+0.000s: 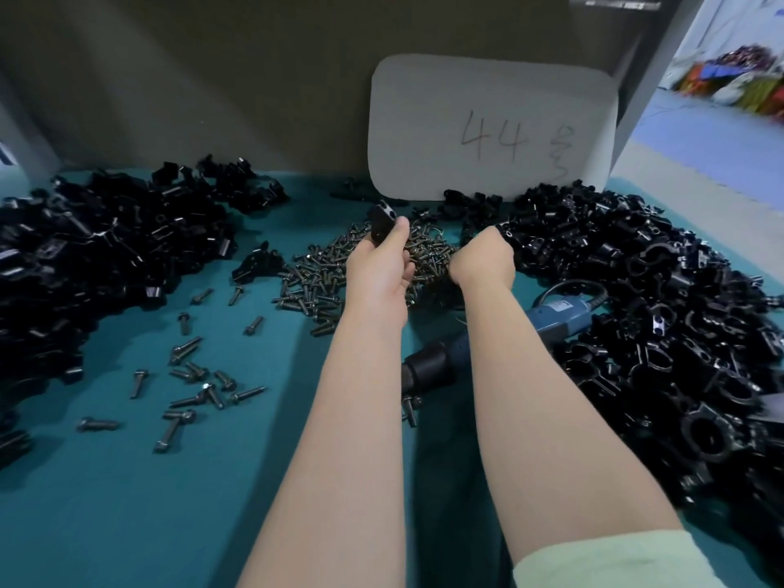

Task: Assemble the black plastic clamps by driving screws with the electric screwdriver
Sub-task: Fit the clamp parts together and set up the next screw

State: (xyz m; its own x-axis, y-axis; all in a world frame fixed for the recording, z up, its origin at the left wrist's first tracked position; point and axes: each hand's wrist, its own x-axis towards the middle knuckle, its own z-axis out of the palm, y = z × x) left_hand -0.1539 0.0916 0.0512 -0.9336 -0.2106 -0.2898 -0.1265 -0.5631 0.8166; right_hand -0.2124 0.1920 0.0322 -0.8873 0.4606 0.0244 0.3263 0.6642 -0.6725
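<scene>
**Clamp piece in left hand, right hand down at the screws**

My left hand [379, 265] is raised over the middle of the desk [127, 502], toward its back edge. Thumb and fingers pinch a black clamp piece [382, 222] by its sides, with the two screw holes facing up and left clear. My right hand [483, 261] sits just beside it, knuckles up, fingers curled down where the screw pile [322, 273] meets the right clamp heap [657, 299]. The fingertips are hidden, so I can't tell if they have a screw or nothing.

The electric screwdriver [551, 318] lies on the desk under my right forearm, with neither hand on it, black nose toward the near edge, cable end among the right heap. The left clamp heap [106, 248] fills the left side. Loose screws [199, 375] are scattered in front of it. A white card [492, 125] marked 44 stands at the back edge.

Handling, my judgement:
- Clamp piece: light, rigid moulded plastic, probably a bit slick. Grip the flat outer faces, keep fingers off the holes and the curved saddle.
- Screws: small, hard, roll easily. Pinch one by the head, shank free.
- Screwdriver: the heavy item. Take it round the blue body, not the cable.
</scene>
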